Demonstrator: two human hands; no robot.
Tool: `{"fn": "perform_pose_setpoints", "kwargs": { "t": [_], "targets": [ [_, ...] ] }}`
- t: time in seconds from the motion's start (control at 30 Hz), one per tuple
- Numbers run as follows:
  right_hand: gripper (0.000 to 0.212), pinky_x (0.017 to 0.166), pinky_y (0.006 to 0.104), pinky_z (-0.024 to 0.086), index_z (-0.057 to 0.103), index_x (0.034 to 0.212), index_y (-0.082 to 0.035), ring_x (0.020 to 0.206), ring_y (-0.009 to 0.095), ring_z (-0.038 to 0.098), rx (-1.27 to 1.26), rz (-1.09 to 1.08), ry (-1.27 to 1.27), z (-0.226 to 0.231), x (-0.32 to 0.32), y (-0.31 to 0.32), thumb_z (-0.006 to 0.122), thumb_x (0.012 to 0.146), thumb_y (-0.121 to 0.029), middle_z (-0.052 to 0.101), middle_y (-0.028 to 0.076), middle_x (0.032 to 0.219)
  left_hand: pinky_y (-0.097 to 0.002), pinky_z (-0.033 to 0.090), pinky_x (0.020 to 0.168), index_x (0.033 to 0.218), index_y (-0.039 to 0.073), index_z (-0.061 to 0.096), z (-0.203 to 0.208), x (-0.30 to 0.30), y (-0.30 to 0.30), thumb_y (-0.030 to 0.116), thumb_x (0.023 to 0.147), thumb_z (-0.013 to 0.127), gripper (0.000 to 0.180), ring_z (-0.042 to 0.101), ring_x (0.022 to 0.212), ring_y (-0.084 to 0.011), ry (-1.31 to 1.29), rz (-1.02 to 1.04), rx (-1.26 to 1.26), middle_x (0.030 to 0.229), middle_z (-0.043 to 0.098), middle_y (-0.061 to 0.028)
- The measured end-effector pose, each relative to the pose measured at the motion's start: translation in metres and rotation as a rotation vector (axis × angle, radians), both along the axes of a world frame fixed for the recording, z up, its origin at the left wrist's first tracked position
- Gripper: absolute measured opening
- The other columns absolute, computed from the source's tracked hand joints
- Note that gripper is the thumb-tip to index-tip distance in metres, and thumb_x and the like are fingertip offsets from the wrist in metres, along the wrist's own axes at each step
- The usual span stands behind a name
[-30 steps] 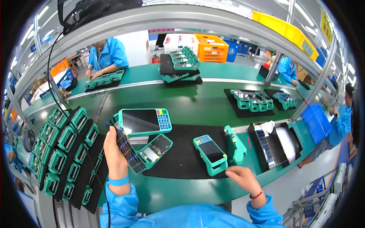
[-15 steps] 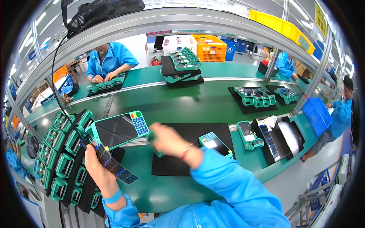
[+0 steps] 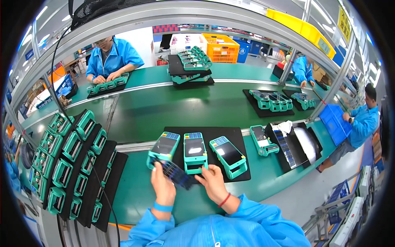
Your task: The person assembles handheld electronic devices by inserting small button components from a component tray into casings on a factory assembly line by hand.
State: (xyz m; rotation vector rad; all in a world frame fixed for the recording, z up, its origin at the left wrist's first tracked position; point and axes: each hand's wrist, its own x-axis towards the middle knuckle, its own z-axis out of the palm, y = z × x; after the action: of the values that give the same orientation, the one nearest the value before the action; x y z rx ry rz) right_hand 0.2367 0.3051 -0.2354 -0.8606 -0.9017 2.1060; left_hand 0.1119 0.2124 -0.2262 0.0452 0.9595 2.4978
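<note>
My left hand (image 3: 163, 187) is closed on a dark flexible strip with blue marks (image 3: 175, 171), which slants toward my right hand and is blurred at its far end. Just above its fingertips is a green-framed payment terminal (image 3: 166, 144), tilted over the mat's left edge; whether the fingers also grip it is hidden. My right hand (image 3: 214, 183) has thumb and fingers pinched at the lower right corner of the middle payment terminal (image 3: 195, 146). To the right, a third payment terminal (image 3: 228, 154) lies slanted on the black foam mat (image 3: 205, 131), its lower end an open frame.
Stacked trays of green housings (image 3: 63, 164) stand at left, crossed by a black cable (image 3: 92, 164). At right are another terminal (image 3: 263, 140) and a black box of strips (image 3: 290, 148). Beyond lie mats with terminals (image 3: 271, 103); co-workers in blue work around.
The terminal by my left hand has moved right and down to the mat, along with the strip. My right hand has come down to the middle terminal, and three terminals now stand side by side.
</note>
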Motion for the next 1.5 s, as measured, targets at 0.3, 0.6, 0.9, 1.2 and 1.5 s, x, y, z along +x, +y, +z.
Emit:
{"fn": "perform_pose_setpoints", "kwargs": {
  "t": [0.3, 0.6, 0.9, 1.2, 1.5],
  "targets": [
    [0.017, 0.071, 0.0345, 0.050, 0.061, 0.098, -0.005, 0.084, 0.031, 0.062, 1.360, -0.209, -0.842, 0.075, 0.123, 0.130, 0.064, 0.082, -0.009, 0.062, 0.016, 0.093, -0.0332, 0.048, 0.082, 0.090, -0.002, 0.064, 0.041, -0.009, -0.093, 0.022, 0.093, 0.056, 0.025, 0.063, 0.089, -0.0230, 0.303, -0.464, -0.383, 0.093, 0.067, -0.0175],
    [0.037, 0.076, 0.0438, 0.043, 0.060, 0.093, -0.014, 0.092, 0.024, 0.058, 1.965, 0.312, -1.708, 0.031, 0.148, 0.227, 0.076, 0.067, -0.035, 0.062, 0.004, 0.090, -0.0330, 0.046, 0.081, 0.088, 0.005, 0.060, 0.001, -0.070, -0.048, 0.031, 0.095, 0.054, 0.027, 0.058, 0.104, -0.0225, 0.255, -0.283, -0.297, 0.092, 0.062, -0.0057],
    [0.031, 0.065, 0.0283, 0.047, 0.060, 0.112, -0.002, 0.073, 0.014, 0.058, 0.731, -0.232, -0.312, 0.030, 0.149, 0.187, 0.052, 0.095, -0.027, 0.063, 0.004, 0.094, -0.0339, 0.042, 0.091, 0.086, 0.004, 0.062, -0.011, -0.056, -0.023, 0.027, 0.093, 0.058, 0.025, 0.057, 0.097, -0.0205, 0.244, -0.227, -0.176, 0.092, 0.063, -0.0084],
    [0.046, 0.086, 0.0329, 0.046, 0.051, 0.125, -0.001, 0.104, 0.025, 0.058, 0.897, -0.264, -0.597, -0.008, 0.139, 0.183, 0.055, 0.092, -0.033, 0.061, 0.016, 0.113, -0.0335, 0.041, 0.091, 0.086, 0.003, 0.063, -0.013, -0.052, -0.015, 0.027, 0.093, 0.058, 0.026, 0.057, 0.096, -0.0203, 0.241, -0.216, -0.215, 0.095, 0.063, -0.0095],
    [0.029, 0.082, 0.0246, 0.043, 0.059, 0.114, 0.001, 0.093, 0.013, 0.056, 0.864, -0.188, -0.589, -0.012, 0.129, 0.155, 0.046, 0.095, -0.017, 0.063, 0.006, 0.099, -0.0334, 0.044, 0.088, 0.085, 0.004, 0.064, -0.016, -0.051, -0.026, 0.025, 0.094, 0.058, 0.023, 0.058, 0.096, -0.0191, 0.217, -0.204, -0.238, 0.093, 0.065, -0.0077]
  ]
}}
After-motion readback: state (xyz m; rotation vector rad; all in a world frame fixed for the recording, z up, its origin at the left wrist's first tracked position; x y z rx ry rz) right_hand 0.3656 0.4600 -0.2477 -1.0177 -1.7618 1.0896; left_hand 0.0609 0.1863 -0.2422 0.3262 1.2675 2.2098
